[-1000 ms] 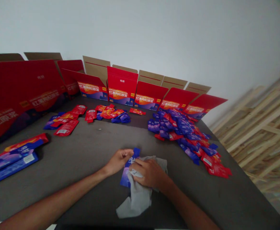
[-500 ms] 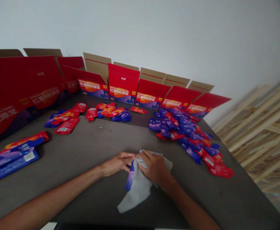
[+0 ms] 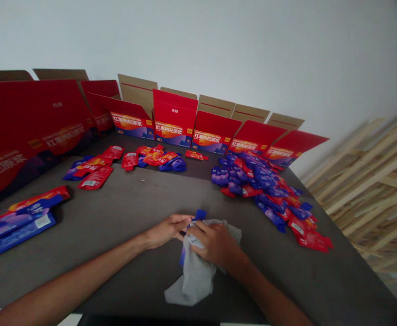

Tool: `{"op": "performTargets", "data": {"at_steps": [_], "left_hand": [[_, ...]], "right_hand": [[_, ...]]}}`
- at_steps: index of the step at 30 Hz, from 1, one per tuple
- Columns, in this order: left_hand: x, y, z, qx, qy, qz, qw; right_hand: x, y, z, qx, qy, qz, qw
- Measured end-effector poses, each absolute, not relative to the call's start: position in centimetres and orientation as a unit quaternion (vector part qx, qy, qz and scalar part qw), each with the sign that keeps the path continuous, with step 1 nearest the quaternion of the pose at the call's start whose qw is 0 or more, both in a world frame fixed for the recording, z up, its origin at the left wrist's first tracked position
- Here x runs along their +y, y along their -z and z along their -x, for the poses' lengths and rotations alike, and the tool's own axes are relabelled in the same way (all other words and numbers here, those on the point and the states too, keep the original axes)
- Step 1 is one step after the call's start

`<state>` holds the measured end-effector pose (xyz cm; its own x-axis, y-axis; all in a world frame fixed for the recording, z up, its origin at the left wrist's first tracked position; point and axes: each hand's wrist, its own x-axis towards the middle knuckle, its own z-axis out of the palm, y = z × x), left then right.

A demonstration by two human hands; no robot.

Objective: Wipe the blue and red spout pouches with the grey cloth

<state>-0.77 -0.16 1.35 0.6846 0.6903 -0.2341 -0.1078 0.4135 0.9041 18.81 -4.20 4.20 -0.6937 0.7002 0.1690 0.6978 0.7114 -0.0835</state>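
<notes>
We are wiping a glossy blue sachet (image 3: pixel 200 215) inside a crumpled grey cloth (image 3: pixel 198 276): our left hand (image 3: pixel 166 231) pinches the sachet's edge with its fingers (image 3: pixel 181 221) pressed together, our right hand (image 3: pixel 215 244) curls over the cloth, and the covered length looks to call for more rubbing. The dark grey surface (image 3: pixel 123 203) carries a heap of red and blue pouches (image 3: pixel 259 179) at 2 o'clock and red printed cartons (image 3: pixel 174 120) at 12; pale wooden slats (image 3: pixel 364 181) lean at 3.

Head-worn view, facing forward and down, close above a tabletop (image 3: pixel 126 203)
</notes>
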Motion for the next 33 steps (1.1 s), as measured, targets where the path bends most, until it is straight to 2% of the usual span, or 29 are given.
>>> {"op": "performTargets", "data": {"at_steps": [5, 8, 18, 21, 28, 33], "left_hand": [[0.0, -1.5, 1.0, 0.301, -0.222, -0.533, 0.759], [0.0, -1.5, 1.0, 0.302, -0.213, -0.550, 0.749], [-0.1, -1.3, 0.8, 0.323, -0.246, -0.539, 0.738], [-0.2, -1.3, 0.7, 0.317, -0.258, -0.510, 0.757], [-0.6, -1.6, -0.1, 0.368, -0.362, -0.374, 0.771], [-0.7, -1.9, -0.6, 0.396, -0.423, -0.261, 0.772]], "right_hand": [[-2.8, -4.0, -19.7, -0.852, 0.015, 0.493, 0.178], [-2.6, -4.0, -19.9, -0.835, 0.021, 0.513, 0.197], [-3.5, -4.4, -19.4, -0.936, -0.007, 0.337, 0.097], [-3.7, -4.5, -19.4, -0.940, 0.000, 0.328, 0.091], [-3.5, -4.2, -19.9, -0.879, 0.044, 0.417, 0.227], [-4.2, -4.0, -19.4, -0.876, 0.033, 0.410, 0.251]]}}
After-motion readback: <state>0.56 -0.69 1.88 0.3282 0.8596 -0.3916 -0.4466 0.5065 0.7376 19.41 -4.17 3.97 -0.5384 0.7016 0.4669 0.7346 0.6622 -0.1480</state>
